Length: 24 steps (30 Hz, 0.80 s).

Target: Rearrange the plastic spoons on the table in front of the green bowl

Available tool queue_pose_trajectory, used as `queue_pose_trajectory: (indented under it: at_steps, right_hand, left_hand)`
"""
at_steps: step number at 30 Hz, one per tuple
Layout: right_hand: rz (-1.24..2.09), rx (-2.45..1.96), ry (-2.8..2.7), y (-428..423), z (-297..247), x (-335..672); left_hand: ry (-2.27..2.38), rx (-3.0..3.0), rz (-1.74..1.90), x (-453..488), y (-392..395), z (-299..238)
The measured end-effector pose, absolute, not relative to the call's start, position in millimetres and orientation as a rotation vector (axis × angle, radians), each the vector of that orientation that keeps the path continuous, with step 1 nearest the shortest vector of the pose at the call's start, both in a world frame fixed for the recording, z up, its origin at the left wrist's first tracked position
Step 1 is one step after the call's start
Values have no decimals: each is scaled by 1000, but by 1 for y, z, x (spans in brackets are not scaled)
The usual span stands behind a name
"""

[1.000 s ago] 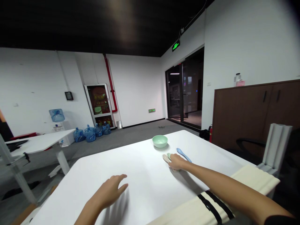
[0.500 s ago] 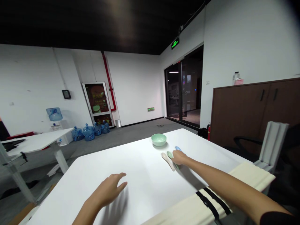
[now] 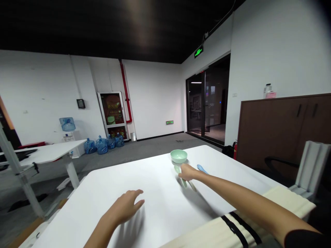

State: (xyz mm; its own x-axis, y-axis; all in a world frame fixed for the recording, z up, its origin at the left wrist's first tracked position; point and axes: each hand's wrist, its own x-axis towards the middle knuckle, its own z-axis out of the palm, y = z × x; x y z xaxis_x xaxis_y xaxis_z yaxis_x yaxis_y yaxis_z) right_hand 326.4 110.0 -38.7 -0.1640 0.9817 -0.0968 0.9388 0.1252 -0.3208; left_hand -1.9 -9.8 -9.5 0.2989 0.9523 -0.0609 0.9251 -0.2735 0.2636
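The right hand (image 3: pixel 188 172) reaches in from the lower right, arm extended, palm down, fingers curled over a green spoon (image 3: pixel 180 175) and a beige spoon (image 3: pixel 192 186). Contact is visible, but whether it grips either spoon cannot be told. The left hand (image 3: pixel 125 207) is open, fingers spread, palm down, over the lower middle of the white surface (image 3: pixel 157 182).

A mint-green bowl (image 3: pixel 179 156) stands upright on the surface, right of centre, just above the right hand; its inside shows only pale green. The green spoon angles down from just below the bowl, and the beige spoon's end shows under the right hand. A blue spoon (image 3: pixel 202 168) lies just to the right, apart from the hand.

Compared with the frame half a second earlier, the right hand sits further left and nearer the bowl. The green spoon now lies closer to the bowl, and the beige spoon is more covered.
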Motion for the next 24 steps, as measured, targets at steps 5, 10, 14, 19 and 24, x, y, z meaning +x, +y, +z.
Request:
queue_pose_trajectory:
  at_steps: [5, 10, 14, 19, 24]
  right_hand:
    - [583, -1949, -2294, 109, -43, 283]
    - [552, -2013, -2311, 104, -50, 268]
    - [543, -2022, -2292, 102, -56, 268]
    - [458, -1985, -2317, 103, -69, 271]
    - [430, -1971, -2334, 103, -73, 272]
  left_hand:
    - [1718, 2321, 187, -6, -10, -12]
    - [1713, 2317, 194, -6, -11, -12]
    - [1703, 2326, 200, -4, -13, -10]
    - [1711, 2313, 187, -3, -15, -7]
    - [1724, 2307, 185, -3, -14, -7]
